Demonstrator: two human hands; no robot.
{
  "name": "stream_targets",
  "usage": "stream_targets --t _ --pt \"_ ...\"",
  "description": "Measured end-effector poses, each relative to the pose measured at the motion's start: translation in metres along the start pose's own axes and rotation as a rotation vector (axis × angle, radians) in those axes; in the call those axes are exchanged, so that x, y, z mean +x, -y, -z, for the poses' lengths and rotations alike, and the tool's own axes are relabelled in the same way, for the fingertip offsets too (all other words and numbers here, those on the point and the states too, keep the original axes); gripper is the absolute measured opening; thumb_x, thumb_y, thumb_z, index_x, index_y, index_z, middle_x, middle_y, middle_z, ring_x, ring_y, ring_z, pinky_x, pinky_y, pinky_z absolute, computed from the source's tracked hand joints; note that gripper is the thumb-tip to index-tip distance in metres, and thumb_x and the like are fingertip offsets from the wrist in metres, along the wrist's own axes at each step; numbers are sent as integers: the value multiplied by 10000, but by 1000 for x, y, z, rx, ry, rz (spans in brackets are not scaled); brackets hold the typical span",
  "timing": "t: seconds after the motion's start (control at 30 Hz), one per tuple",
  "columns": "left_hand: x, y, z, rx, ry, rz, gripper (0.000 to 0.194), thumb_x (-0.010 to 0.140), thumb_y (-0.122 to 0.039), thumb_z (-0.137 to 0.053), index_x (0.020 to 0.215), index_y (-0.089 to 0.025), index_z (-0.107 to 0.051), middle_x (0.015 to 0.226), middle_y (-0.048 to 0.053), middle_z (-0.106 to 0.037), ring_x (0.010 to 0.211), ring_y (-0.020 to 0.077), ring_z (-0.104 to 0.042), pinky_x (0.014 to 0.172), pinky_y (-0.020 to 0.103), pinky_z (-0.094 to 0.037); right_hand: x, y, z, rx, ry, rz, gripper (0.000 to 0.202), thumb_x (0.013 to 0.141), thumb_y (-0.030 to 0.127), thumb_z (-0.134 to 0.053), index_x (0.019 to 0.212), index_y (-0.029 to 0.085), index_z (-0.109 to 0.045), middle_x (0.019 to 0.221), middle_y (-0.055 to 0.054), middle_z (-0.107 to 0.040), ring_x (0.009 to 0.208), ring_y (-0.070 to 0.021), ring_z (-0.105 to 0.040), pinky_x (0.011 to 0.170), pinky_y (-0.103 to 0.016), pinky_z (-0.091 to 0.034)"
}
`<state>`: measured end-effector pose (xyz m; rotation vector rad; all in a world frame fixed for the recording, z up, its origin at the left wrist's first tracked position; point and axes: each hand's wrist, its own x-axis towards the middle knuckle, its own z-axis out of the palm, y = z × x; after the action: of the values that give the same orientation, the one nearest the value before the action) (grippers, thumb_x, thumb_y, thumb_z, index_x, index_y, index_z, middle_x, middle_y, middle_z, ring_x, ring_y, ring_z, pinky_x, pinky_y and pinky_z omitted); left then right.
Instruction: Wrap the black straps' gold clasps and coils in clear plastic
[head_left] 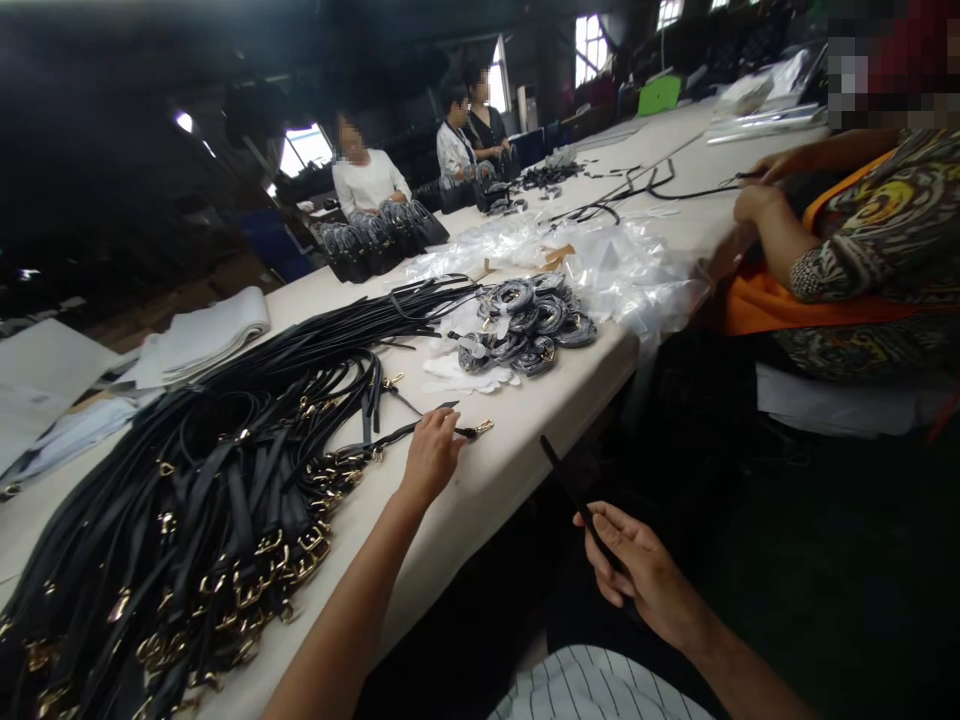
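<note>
My left hand (433, 455) is at the table's edge, its fingers closed on a thin black strap (405, 432). A gold snap hook (484, 427) at one end of this strap pokes out past my fingertips. Off the table's edge, over the dark floor, my right hand (634, 560) grips another black strap (564, 473) whose free end points up and left. Its lower part is hidden by my palm. Left of my hands spreads a big heap of black straps (247, 450) with gold buckles and hooks.
Coiled straps in clear wrap (536, 320) lie beyond my left hand, with plastic bags (607, 260) behind them. A co-worker in a patterned sleeve (862, 230) handles a strap at the right. White sheets (202, 335) are stacked at left. Several people stand across the table by dark bags (382, 238).
</note>
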<state>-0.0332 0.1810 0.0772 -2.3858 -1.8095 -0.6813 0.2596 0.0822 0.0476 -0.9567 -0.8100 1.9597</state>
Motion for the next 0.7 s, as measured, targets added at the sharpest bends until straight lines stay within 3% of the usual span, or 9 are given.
stream_targets --t 0.1,0.17,0.33,0.47,0.6,0.7 --pt "2 13 -12 15 12 -55 87 858 -140 -617 903 -175 -682 938 99 -712 921 264 -640 839 423 -500 -2 -2 -2 4 -6 -28 427 796 597 -665 958 207 -599 532 63 -431 391 -39 -187 363 -207 -186" --pt "-5 13 -12 42 -43 -81 126 909 -157 -551 896 -171 -675 894 90 -713 866 242 -643 848 421 -482 -4 -4 0 5 -20 -42 448 787 609 -669 971 206 -604 544 60 -429 399 -33 -187 372 -204 -136" --pt "-24 2 16 97 -252 -139 228 943 -170 -509 1122 -191 -649 1058 103 -725 990 232 -650 967 430 -416 0 -6 3 22 -42 -58 452 832 612 -619 992 190 -626 547 65 -397 413 -22 -178 407 -207 -83" --pt "-49 -23 36 176 -449 -352 445 878 -97 -601 1302 -231 -579 1098 94 -741 960 236 -686 904 397 -457 19 3 -10 62 18 -65 424 861 566 -614 961 156 -656 543 70 -379 417 -13 -154 399 -191 -71" --pt "-90 -52 31 108 -385 -473 533 889 -75 -561 1401 -202 -485 1112 113 -741 892 218 -714 785 342 -532 42 -1 -35 38 212 -208 411 868 512 -628 942 111 -677 658 -10 -574 400 9 -155 375 -165 -63" --pt "-125 -68 19 -20 -310 -473 520 903 -64 -511 1414 -141 -460 1127 147 -730 996 234 -705 813 344 -573 54 -19 -55 138 341 -380 366 844 472 -675 866 107 -679 625 14 -542 400 8 -169 362 -143 -96"
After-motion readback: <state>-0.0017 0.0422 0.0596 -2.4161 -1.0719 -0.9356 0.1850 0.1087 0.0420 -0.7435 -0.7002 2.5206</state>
